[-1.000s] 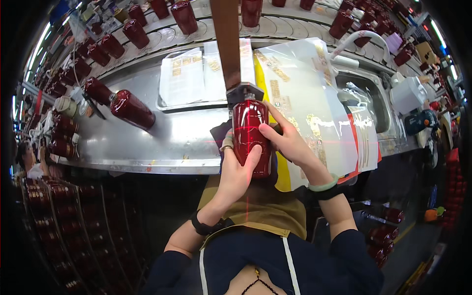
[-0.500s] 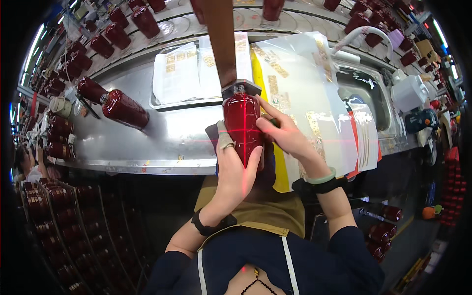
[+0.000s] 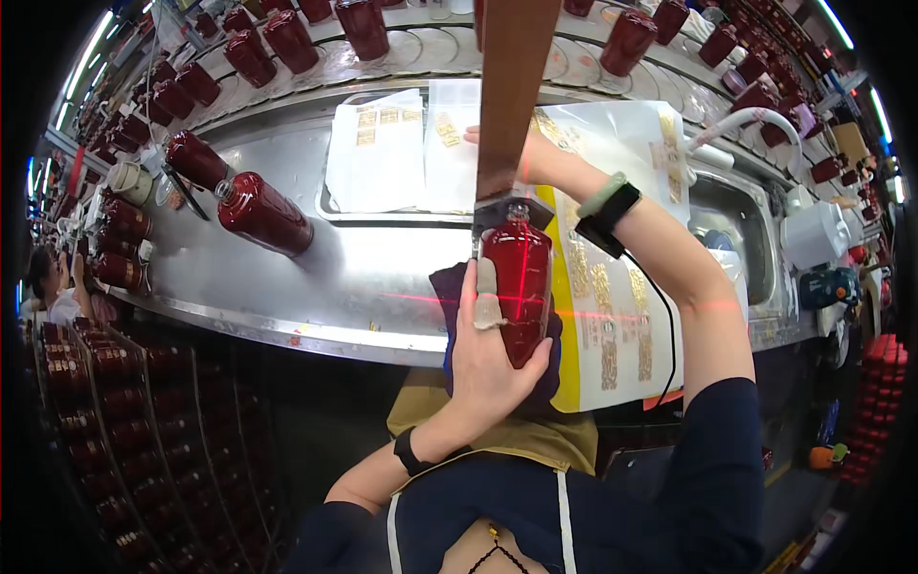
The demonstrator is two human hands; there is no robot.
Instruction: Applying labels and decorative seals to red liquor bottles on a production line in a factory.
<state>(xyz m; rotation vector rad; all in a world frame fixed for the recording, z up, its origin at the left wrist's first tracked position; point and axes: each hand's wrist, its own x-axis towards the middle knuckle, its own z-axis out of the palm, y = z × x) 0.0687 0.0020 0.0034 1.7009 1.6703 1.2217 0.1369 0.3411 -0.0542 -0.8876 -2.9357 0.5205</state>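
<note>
A glossy dark red glass bottle (image 3: pixel 521 287) lies tilted on a dark cloth (image 3: pixel 448 287), its neck at the hexagonal end piece of a brown post. My left hand (image 3: pixel 492 349) is wrapped round the bottle's lower left side, with pale finger covers on some fingers and the thumb at the bottle's base. Beyond the post, my right hand (image 3: pixel 538 161) reaches to the white sheets (image 3: pixel 378 177) in a metal tray. Its stretched fingertips show left of the post, beside a gold decal (image 3: pixel 447 130); the post hides most of the fingers.
The brown post (image 3: pixel 512 96) stands before me. Two red bottles (image 3: pixel 263 220) lie on the steel counter (image 3: pixel 354 277) at left. Translucent sheets with gold decals (image 3: pixel 602 325) lie at right, near a sink (image 3: pixel 751 225) and white faucet (image 3: pixel 746 117). More bottles line a conveyor (image 3: pixel 430 48) behind.
My right hand has let go of the bottle and moved away, up to the sheets behind the post. My left hand keeps hold of the bottle. The whole view has shifted.
</note>
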